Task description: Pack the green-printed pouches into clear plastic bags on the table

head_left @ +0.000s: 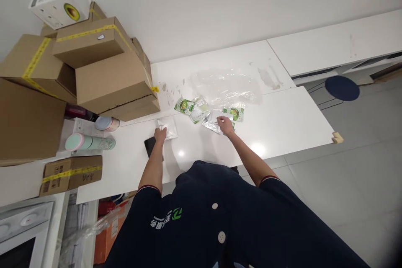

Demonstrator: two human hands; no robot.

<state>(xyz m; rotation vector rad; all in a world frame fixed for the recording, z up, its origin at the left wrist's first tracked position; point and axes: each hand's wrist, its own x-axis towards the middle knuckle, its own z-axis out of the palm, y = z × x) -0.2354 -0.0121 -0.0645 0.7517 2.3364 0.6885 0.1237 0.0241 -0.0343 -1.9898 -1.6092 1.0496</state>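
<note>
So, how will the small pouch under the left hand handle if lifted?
The small pouch looks thin and flat, so probably light and floppy. Its glossy film may slide easily on the smooth white table. Lying flat, it should not roll.

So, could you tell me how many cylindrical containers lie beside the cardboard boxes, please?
3: a dark one against the boxes, a pale one just right of it, and a mint-green one in front. The boxes may hide more.
</note>
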